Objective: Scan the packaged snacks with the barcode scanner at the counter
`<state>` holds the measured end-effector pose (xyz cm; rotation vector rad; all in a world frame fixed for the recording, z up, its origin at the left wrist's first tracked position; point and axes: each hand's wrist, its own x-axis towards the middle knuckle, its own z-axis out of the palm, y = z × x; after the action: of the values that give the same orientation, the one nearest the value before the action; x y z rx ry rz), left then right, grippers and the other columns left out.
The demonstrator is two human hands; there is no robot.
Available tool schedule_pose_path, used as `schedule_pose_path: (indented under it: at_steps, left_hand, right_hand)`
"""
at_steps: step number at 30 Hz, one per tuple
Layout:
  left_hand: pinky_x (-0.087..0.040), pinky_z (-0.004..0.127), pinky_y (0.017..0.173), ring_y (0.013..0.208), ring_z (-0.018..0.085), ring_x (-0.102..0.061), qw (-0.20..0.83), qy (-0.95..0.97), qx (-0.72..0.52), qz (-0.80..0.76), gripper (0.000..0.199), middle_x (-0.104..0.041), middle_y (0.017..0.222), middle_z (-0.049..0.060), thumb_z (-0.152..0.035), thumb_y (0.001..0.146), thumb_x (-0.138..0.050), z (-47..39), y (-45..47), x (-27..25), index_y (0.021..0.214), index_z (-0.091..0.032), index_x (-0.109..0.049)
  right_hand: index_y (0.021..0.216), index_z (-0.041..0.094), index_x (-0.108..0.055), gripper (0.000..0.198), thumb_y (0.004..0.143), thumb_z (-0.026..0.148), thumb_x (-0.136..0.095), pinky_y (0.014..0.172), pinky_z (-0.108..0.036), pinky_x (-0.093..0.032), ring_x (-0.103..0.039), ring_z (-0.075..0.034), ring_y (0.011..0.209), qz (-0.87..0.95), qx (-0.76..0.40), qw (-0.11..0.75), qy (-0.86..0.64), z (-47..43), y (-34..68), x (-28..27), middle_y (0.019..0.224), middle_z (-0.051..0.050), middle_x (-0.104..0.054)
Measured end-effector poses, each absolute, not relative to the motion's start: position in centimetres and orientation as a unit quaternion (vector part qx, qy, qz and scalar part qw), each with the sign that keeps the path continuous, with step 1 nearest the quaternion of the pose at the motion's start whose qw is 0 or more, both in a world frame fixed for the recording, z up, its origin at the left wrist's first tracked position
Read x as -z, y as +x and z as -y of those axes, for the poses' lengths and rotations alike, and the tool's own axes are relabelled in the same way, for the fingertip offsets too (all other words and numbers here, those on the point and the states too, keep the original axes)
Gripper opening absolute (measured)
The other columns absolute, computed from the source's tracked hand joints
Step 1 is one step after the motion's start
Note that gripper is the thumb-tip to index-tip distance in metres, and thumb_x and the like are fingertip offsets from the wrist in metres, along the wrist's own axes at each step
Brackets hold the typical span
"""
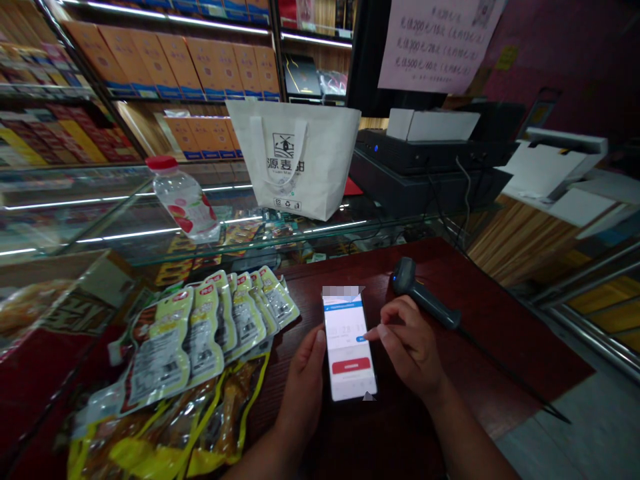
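Dark red wooden worktop (500,340); upright orange cardboard boxes (193,63) shelved far left. Smartphone with lit white face (345,350) near centre, gripped along its left side by left hand (306,373). Right hand (410,343) loosely open, fingers bent, index fingertip at the smartphone's right edge; contact unclear. Grey handheld barcode scanner (425,293) to right; silver-and-green plastic packets (205,333) overlapping at left

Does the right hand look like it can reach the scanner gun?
Probably yes. The right hand holds nothing, only pointing at the phone, and the scanner gun lies just beyond that hand with nothing seen between them.
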<state>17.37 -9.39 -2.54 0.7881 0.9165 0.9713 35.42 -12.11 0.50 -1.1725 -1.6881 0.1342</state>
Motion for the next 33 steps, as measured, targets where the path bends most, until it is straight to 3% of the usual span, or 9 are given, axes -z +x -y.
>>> schedule_pose_path:
  at_steps: [6, 10, 14, 16, 19, 22, 26, 29, 33]
  left_hand:
    - [-0.054, 0.033, 0.083, 0.094, 0.024, -0.069, 0.719, 0.346, -0.439, -0.413, 0.049, -0.072, 0.110, 0.012, -0.053, 0.086, -0.065, 9.5, 17.5, 2.2, 0.116, -0.014, -0.064]
    - [-0.054, 0.034, 0.083, 0.093, 0.025, -0.069, 0.725, 0.341, -0.439, -0.406, 0.053, -0.072, 0.110, 0.013, -0.055, 0.085, -0.065, 9.4, 17.5, 2.4, 0.118, -0.013, -0.063]
    - [-0.055, 0.035, 0.082, 0.093, 0.026, -0.070, 0.730, 0.322, -0.448, -0.404, 0.053, -0.073, 0.108, 0.013, -0.055, 0.080, -0.070, 9.5, 17.6, 2.4, 0.112, -0.014, -0.065]
    - [-0.055, 0.034, 0.078, 0.092, 0.027, -0.070, 0.727, 0.309, -0.456, -0.411, 0.053, -0.073, 0.107, 0.011, -0.055, 0.076, -0.074, 9.5, 17.7, 2.2, 0.109, -0.014, -0.066]
    - [-0.055, 0.033, 0.077, 0.089, 0.025, -0.070, 0.721, 0.305, -0.463, -0.417, 0.053, -0.074, 0.103, 0.010, -0.054, 0.073, -0.076, 9.5, 17.7, 1.9, 0.108, -0.015, -0.067]
    - [-0.055, 0.032, 0.079, 0.087, 0.024, -0.070, 0.716, 0.313, -0.460, -0.422, 0.051, -0.074, 0.101, 0.009, -0.053, 0.075, -0.075, 9.4, 17.7, 1.6, 0.107, -0.015, -0.067]
    - [-0.054, 0.031, 0.081, 0.088, 0.023, -0.070, 0.707, 0.320, -0.459, -0.432, 0.048, -0.074, 0.101, 0.008, -0.053, 0.076, -0.074, 9.4, 17.5, 1.6, 0.107, -0.016, -0.068]
    - [-0.054, 0.032, 0.084, 0.090, 0.023, -0.070, 0.706, 0.327, -0.461, -0.427, 0.047, -0.074, 0.103, 0.007, -0.051, 0.079, -0.072, 9.4, 17.5, 1.9, 0.110, -0.017, -0.068]
    - [-0.054, 0.034, 0.085, 0.093, 0.025, -0.070, 0.715, 0.320, -0.463, -0.415, 0.047, -0.074, 0.105, 0.009, -0.051, 0.079, -0.072, 9.4, 17.5, 2.2, 0.110, -0.016, -0.068]
  right_hand:
    - [0.089, 0.021, -0.076, 0.037, 0.102, 0.031, -0.044, 0.082, -0.035, -0.044, -0.058, -0.019, 0.091, 0.559, -0.152, 0.574, -0.579, 12.7, 35.7, 0.3, 0.093, -0.006, -0.061]
    - [0.109, 0.017, -0.072, 0.048, 0.099, 0.055, -0.044, 0.076, -0.037, -0.053, -0.064, -0.021, 0.083, 0.422, -0.311, 0.564, -0.638, 14.9, 35.1, 1.7, 0.102, -0.011, -0.069]
    - [0.131, 0.018, -0.060, 0.059, 0.094, 0.062, -0.049, 0.088, -0.046, -0.056, -0.069, -0.028, 0.100, 0.336, -0.471, 0.540, -0.611, 18.0, 32.5, 2.5, 0.122, -0.016, -0.067]
    - [0.135, 0.020, -0.055, 0.056, 0.091, 0.055, -0.056, 0.093, -0.047, -0.054, -0.065, -0.030, 0.113, 0.313, -0.462, 0.565, -0.609, 19.2, 30.8, 2.9, 0.130, -0.016, -0.063]
    - [0.144, 0.019, -0.044, 0.070, 0.083, 0.044, -0.067, 0.082, -0.043, -0.058, -0.066, -0.030, 0.109, 0.339, -0.410, 0.579, -0.618, 19.9, 28.8, 3.8, 0.132, -0.018, -0.060]
    - [0.150, 0.020, -0.036, 0.088, 0.073, 0.038, -0.074, 0.077, -0.042, -0.058, -0.066, -0.031, 0.104, 0.405, -0.314, 0.521, -0.682, 19.9, 28.0, 4.7, 0.131, -0.016, -0.059]
    - [0.153, 0.021, -0.028, 0.099, 0.069, 0.040, -0.077, 0.096, -0.053, -0.050, -0.057, -0.038, 0.121, 0.468, -0.189, 0.428, -0.750, 19.3, 28.0, 5.4, 0.139, -0.017, -0.054]
    - [0.153, 0.017, -0.023, 0.103, 0.070, 0.045, -0.077, 0.101, -0.056, -0.047, -0.049, -0.041, 0.130, 0.506, -0.152, 0.370, -0.764, 18.9, 28.1, 5.9, 0.145, -0.022, -0.046]
    - [0.153, 0.017, -0.021, 0.109, 0.067, 0.046, -0.081, 0.098, -0.056, -0.049, -0.053, -0.042, 0.125, 0.539, -0.106, 0.343, -0.762, 18.5, 27.7, 6.1, 0.141, -0.023, -0.050]
